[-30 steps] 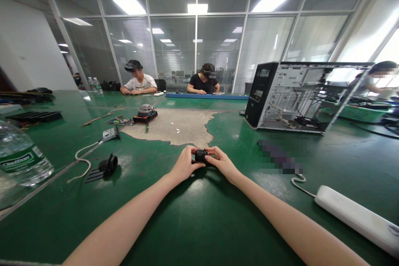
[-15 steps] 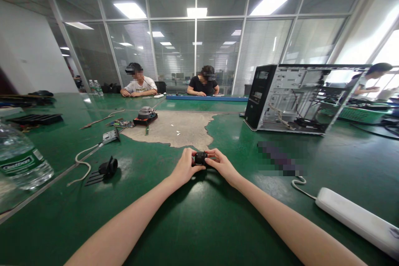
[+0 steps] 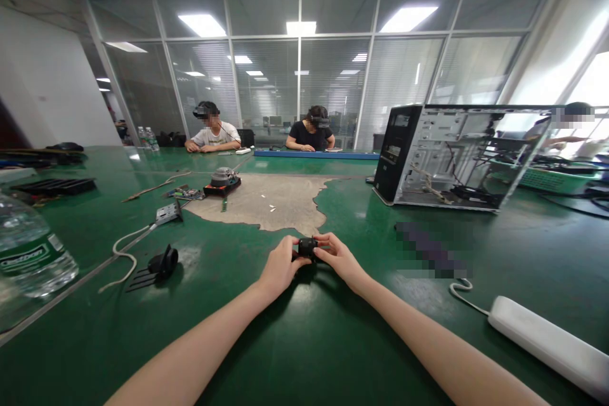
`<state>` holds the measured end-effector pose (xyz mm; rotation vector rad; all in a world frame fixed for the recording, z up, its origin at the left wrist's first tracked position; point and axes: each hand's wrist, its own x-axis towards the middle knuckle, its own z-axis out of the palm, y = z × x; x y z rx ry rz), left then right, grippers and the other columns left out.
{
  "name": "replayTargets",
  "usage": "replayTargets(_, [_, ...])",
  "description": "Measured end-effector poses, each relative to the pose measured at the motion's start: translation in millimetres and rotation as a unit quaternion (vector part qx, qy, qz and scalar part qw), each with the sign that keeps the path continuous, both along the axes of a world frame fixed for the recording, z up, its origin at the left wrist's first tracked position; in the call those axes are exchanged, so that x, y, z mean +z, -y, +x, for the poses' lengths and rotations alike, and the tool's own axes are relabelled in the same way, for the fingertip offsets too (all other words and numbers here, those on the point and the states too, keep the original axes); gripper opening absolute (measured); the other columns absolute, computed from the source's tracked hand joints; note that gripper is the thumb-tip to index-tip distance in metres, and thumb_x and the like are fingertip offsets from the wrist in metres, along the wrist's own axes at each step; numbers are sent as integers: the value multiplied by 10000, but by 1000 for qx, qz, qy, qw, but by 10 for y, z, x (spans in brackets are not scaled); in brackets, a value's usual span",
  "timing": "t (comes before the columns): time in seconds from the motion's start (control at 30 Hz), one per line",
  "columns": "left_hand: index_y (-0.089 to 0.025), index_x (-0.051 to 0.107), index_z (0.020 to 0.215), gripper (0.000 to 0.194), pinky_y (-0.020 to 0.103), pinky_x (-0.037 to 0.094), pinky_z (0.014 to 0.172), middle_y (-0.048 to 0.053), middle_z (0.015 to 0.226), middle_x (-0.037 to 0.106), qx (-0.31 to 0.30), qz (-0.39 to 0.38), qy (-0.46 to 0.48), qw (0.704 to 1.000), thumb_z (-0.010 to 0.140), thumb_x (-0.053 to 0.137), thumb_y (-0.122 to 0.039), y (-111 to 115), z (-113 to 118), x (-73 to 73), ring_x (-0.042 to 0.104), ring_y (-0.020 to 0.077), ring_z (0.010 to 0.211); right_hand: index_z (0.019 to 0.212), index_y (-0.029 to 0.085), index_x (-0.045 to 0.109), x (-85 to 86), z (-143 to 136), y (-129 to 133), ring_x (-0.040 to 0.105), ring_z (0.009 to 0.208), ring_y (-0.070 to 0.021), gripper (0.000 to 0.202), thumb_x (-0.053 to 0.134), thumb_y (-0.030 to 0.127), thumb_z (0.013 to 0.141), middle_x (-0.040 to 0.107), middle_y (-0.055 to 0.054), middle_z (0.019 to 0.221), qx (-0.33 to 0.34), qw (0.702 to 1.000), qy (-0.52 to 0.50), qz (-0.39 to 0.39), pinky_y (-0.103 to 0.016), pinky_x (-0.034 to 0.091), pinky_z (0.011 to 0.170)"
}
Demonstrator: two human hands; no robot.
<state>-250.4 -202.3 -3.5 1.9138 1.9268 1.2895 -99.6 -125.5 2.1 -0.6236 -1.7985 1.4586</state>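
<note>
A small black round part (image 3: 307,247) is between my two hands, just above the green table (image 3: 304,342). My left hand (image 3: 282,264) grips its left side, thumb below and fingers above. On its right side the fingers of my right hand (image 3: 337,256) are closed round the rim. The part's exact kind is too small to make out. To the left lies another black round part with long prongs (image 3: 162,263). Beyond it rests a metal bracket (image 3: 169,211) beside a pale cable (image 3: 126,254).
An open computer case (image 3: 447,158) stands at the right. Nearer are a white power strip (image 3: 542,336) and a blurred dark object (image 3: 431,250). A water bottle (image 3: 33,254) is at the left edge. A heatsink fan (image 3: 222,181) sits farther back. Two people sit across the table.
The whole view has shifted slightly downward in the picture. Both hands keep hold of the black part, which looks turned only a little, if at all.
</note>
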Motion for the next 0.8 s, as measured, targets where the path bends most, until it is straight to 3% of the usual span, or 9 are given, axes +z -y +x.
replayTargets(0.2, [-196, 448, 955, 280, 324, 432, 712, 36, 861, 601, 0, -19, -38, 999, 712, 565, -272, 12, -6, 22, 582, 195, 787, 924, 215, 498, 13, -6, 21, 543, 890, -149, 305, 612, 260, 645, 561, -16, 974, 22, 999, -25, -12, -337, 397, 843])
replayTargets(0.47, [-189, 423, 979, 283, 316, 438, 706, 42, 851, 607, -12, -33, -53, 998, 731, 544, -251, 21, -10, 31, 586, 197, 784, 992, 215, 508, -25, -1, -38, 542, 803, -133, 321, 559, 321, 693, 557, -32, 957, -7, 1000, 23, 12, -322, 412, 787])
replayTargets(0.7, [-190, 396, 983, 284, 314, 435, 704, 45, 844, 610, -18, -48, -62, 997, 738, 532, -240, 12, -28, 36, 589, 200, 779, 1004, 222, 471, -12, 41, -54, 539, 909, -151, 353, 589, 270, 675, 556, -31, 980, 60, 997, 16, 37, -334, 406, 842])
replayTargets(0.8, [-188, 381, 974, 273, 309, 434, 695, 52, 851, 609, -27, -52, -69, 996, 746, 521, -241, 15, -28, 34, 589, 203, 787, 978, 223, 477, 3, 50, -43, 552, 881, -149, 330, 591, 276, 673, 561, -31, 966, 57, 998, 20, 31, -337, 411, 836])
